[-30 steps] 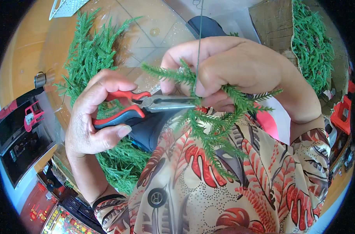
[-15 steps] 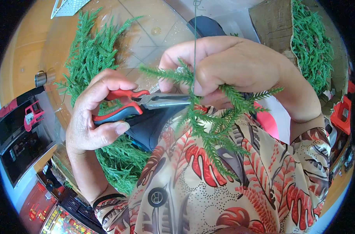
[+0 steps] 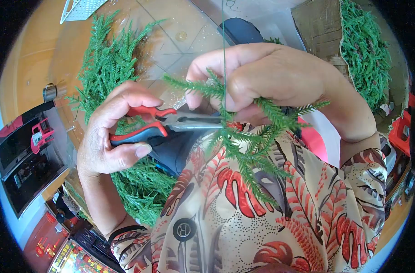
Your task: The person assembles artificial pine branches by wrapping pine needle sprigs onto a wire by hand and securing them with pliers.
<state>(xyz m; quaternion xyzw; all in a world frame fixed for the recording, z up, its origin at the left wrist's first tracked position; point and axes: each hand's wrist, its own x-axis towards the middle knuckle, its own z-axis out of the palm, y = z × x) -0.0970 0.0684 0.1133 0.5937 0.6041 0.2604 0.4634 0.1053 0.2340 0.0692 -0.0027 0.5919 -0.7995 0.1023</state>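
Note:
My left hand is wrapped round the red and dark handles of a pair of pliers. The metal jaws point right and meet the stem of an artificial pine sprig; whether they grip it is hard to tell. My right hand has its fingers curled on the sprig's upper part, and the fingertips are partly hidden. Up from the sprig runs a thin green wire, which passes in front of the right hand's fingers. Several green needled side twigs spread out below the hands, before the patterned shirt.
A heap of green pine sprigs lies on the table at the left, with more greenery under my left forearm. At the right, a cardboard box adjoins further greenery. A metal cup and a white basket sit farther left.
The pliers have shifted very slightly right and down along the sprig's stem. The wire's top end has swung a little left. Both hands keep their hold.

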